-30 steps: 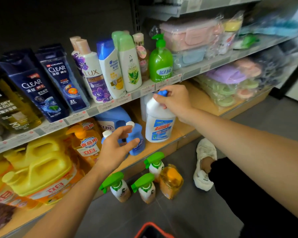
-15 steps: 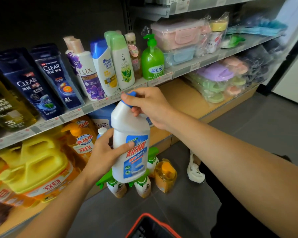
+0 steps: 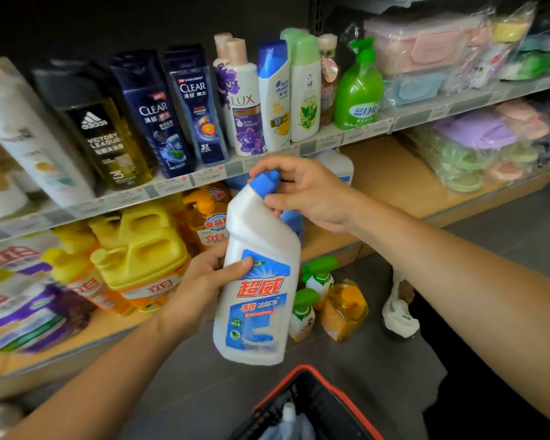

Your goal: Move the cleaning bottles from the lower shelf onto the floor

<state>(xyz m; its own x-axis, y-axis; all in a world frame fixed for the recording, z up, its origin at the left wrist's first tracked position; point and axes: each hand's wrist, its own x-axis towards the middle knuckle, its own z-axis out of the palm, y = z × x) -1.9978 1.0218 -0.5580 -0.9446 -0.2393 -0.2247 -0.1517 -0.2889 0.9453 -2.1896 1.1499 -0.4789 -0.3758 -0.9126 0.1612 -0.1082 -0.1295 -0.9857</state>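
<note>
A white toilet-cleaner bottle (image 3: 257,287) with a blue cap and a blue-and-red label hangs in the air in front of the lower shelf (image 3: 391,182). My right hand (image 3: 302,192) pinches its blue cap and neck from the right. My left hand (image 3: 204,281) grips its body from the left, thumb on the label. Another white bottle (image 3: 337,163) and a small blue bottle (image 3: 294,222) stand on the lower shelf behind my right hand. On the floor below stand green-capped spray bottles (image 3: 319,274) and an orange bottle (image 3: 345,308).
Yellow detergent jugs (image 3: 140,252) and an orange pump bottle (image 3: 208,217) fill the lower shelf's left. Shampoo bottles (image 3: 245,100) line the upper shelf. A red-rimmed basket (image 3: 305,404) sits at the bottom. A white shoe (image 3: 400,312) is on the grey floor.
My right hand lifted the white bottle off the lower shelf and brought it left and toward me. My left hand left the small blue bottle and took hold of the white bottle's body.
</note>
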